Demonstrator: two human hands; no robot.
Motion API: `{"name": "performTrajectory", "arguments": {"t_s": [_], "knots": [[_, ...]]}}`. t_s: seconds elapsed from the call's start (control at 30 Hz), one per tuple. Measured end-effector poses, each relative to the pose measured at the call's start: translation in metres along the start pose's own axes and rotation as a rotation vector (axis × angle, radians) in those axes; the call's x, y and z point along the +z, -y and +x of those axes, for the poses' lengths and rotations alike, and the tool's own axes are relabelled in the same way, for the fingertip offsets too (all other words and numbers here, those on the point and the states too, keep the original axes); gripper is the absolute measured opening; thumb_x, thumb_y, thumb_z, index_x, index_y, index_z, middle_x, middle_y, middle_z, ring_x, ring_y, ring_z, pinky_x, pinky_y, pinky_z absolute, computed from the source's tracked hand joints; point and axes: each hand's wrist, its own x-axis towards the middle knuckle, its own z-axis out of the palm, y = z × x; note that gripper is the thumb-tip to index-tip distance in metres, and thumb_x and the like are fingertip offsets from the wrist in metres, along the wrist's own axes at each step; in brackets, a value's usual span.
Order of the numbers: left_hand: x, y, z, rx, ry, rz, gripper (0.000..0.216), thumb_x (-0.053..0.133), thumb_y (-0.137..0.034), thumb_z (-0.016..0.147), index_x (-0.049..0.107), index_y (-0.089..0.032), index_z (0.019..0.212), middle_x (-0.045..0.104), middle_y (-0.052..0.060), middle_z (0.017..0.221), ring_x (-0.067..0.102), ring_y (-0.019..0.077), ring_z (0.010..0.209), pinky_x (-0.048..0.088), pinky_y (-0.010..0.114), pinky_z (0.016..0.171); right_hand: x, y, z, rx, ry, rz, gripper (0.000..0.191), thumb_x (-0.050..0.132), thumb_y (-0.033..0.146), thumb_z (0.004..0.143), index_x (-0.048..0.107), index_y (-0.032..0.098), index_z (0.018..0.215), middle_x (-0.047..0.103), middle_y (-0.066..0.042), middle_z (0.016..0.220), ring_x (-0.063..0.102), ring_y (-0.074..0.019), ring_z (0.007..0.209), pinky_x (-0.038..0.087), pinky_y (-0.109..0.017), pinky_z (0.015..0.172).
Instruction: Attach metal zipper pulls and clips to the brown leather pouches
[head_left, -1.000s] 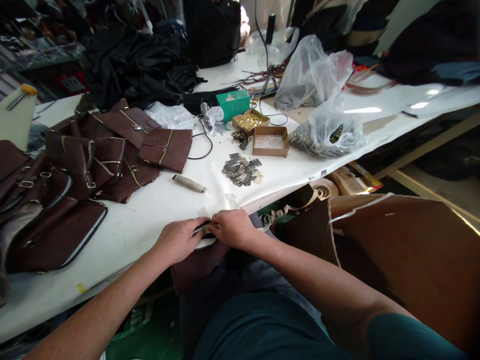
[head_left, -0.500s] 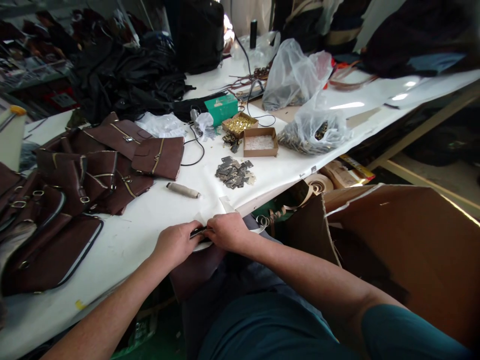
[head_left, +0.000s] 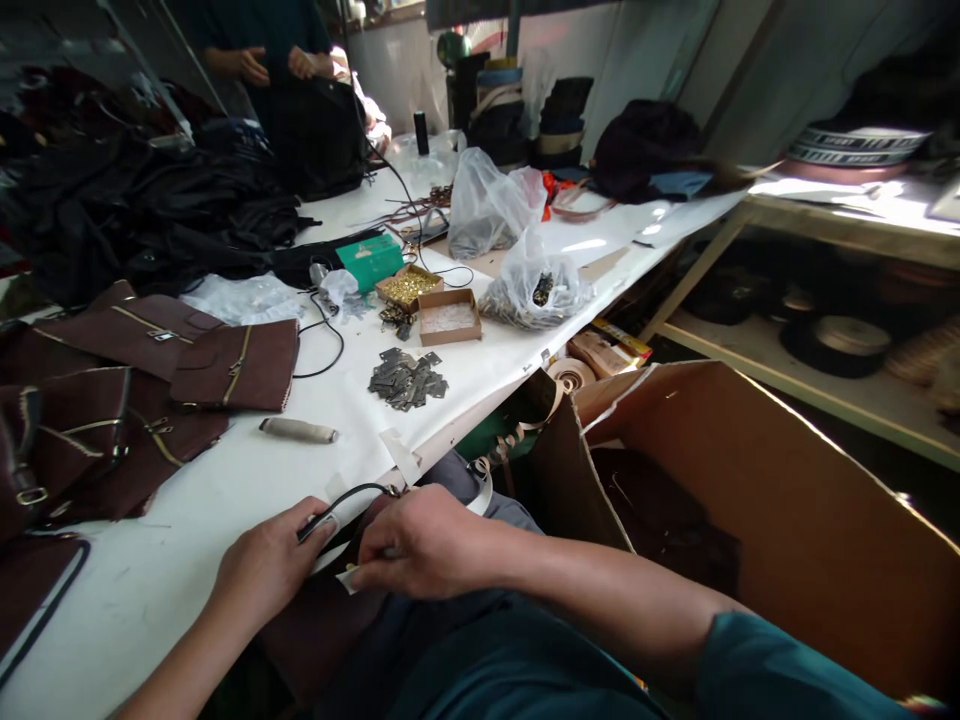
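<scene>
At the table's front edge, my left hand (head_left: 262, 560) grips the edge of a dark brown bag piece (head_left: 300, 635) that lies over my lap. A black piping cord (head_left: 352, 490) arches along that edge, from under my left thumb to near my right hand. My right hand (head_left: 431, 540) is closed with a pale strip end (head_left: 347, 578) at its fingertips. More of a white strip (head_left: 484, 492) curls out beyond my right wrist. My right hand hides part of the bag piece.
Brown bag pieces (head_left: 236, 365) lie at left, near a wrapped tool (head_left: 298, 430). Dark metal plates (head_left: 407, 380) are piled by small boxes of gold bits (head_left: 409, 285) and clear bits (head_left: 450, 317). A cardboard box (head_left: 787, 480) stands at right. A co-worker's hands (head_left: 251, 66) show behind.
My hands have moved apart along the bag edge. The right hand has come nearer my body, and a strip end now shows at its fingers. The view has swung right and up.
</scene>
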Motion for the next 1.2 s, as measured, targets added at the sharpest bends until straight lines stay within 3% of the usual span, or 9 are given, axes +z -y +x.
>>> {"name": "performTrajectory", "arguments": {"t_s": [0.2,0.37,0.6,0.73,0.8,0.9,0.97,1.07,1.2], "knots": [[0.005,0.012,-0.013,0.041,0.005,-0.189,0.041,0.053,-0.062,0.096,0.075,-0.034,0.115,0.083,0.0,0.107,0.078,0.0275,0.099,0.055,0.03,0.085,-0.033,-0.097,-0.044,0.429,-0.58,0.258,0.04,0.071,0.054,0.091,0.072,0.018,0.075,0.06,0.004,0.062,0.052,-0.0122,0.059,0.037,-0.022,0.055],[0.01,0.022,-0.019,0.086,-0.016,-0.3,0.044,0.054,-0.065,0.096,0.076,-0.033,0.117,0.083,0.0,0.117,0.076,0.0289,0.113,0.057,0.031,0.097,-0.037,-0.165,-0.033,0.541,-0.749,0.232,0.046,0.066,0.061,0.088,0.068,0.017,0.073,0.057,0.003,0.061,0.05,-0.0129,0.06,0.038,-0.023,0.056],[0.011,0.026,-0.03,0.081,0.038,-0.449,0.048,0.063,-0.055,0.093,0.075,-0.026,0.13,0.08,0.005,0.131,0.073,0.0328,0.123,0.056,0.04,0.107,-0.037,-0.183,-0.019,0.591,-0.664,0.15,0.06,0.062,0.075,0.087,0.072,0.018,0.071,0.064,-0.001,0.064,0.059,-0.0172,0.065,0.042,-0.026,0.06],[0.004,0.022,-0.036,0.049,0.014,-0.505,0.049,0.067,-0.047,0.091,0.076,-0.023,0.132,0.079,0.007,0.133,0.072,0.0351,0.124,0.054,0.046,0.111,-0.046,-0.19,-0.029,0.648,-0.64,0.078,0.059,0.067,0.076,0.084,0.079,0.019,0.088,0.077,-0.009,0.086,0.069,-0.0277,0.085,0.051,-0.034,0.076],[-0.003,0.019,-0.04,0.05,-0.004,-0.567,0.047,0.069,-0.046,0.091,0.077,-0.023,0.131,0.079,0.007,0.134,0.072,0.0348,0.123,0.053,0.046,0.112,-0.048,-0.186,-0.037,0.653,-0.745,0.021,0.061,0.069,0.074,0.083,0.079,0.018,0.106,0.078,-0.015,0.11,0.07,-0.0344,0.105,0.054,-0.042,0.091],[-0.016,0.01,-0.046,0.06,0.015,-0.709,0.047,0.073,-0.048,0.091,0.079,-0.022,0.129,0.08,0.008,0.131,0.074,0.0341,0.118,0.055,0.045,0.11,-0.038,-0.157,-0.047,0.463,-0.967,0.01,0.064,0.07,0.069,0.086,0.073,0.019,0.125,0.071,-0.017,0.13,0.066,-0.0351,0.12,0.053,-0.048,0.105],[-0.027,0.001,-0.051,0.075,0.033,-0.791,0.046,0.074,-0.047,0.091,0.079,-0.022,0.129,0.081,0.008,0.129,0.074,0.0329,0.117,0.055,0.044,0.108,-0.024,-0.126,-0.047,0.267,-0.873,0.123,0.061,0.074,0.065,0.088,0.07,0.023,0.131,0.072,-0.014,0.131,0.068,-0.0323,0.116,0.055,-0.048,0.105],[-0.04,-0.016,-0.056,0.117,0.074,-0.875,0.042,0.073,-0.043,0.092,0.078,-0.021,0.128,0.082,0.007,0.125,0.074,0.0297,0.115,0.055,0.039,0.104,-0.001,-0.077,-0.039,0.067,-0.441,0.327,0.059,0.081,0.059,0.086,0.07,0.026,0.134,0.075,-0.01,0.127,0.071,-0.0306,0.113,0.058,-0.044,0.102],[-0.049,-0.022,-0.066,0.144,0.029,-0.894,0.033,0.073,-0.039,0.091,0.082,-0.017,0.115,0.084,0.007,0.111,0.075,0.0256,0.1,0.056,0.034,0.09,0.015,-0.039,-0.024,0.068,-0.192,0.47,0.045,0.073,0.064,0.091,0.079,0.02,0.103,0.079,-0.007,0.097,0.073,-0.0278,0.089,0.061,-0.035,0.077]]}}
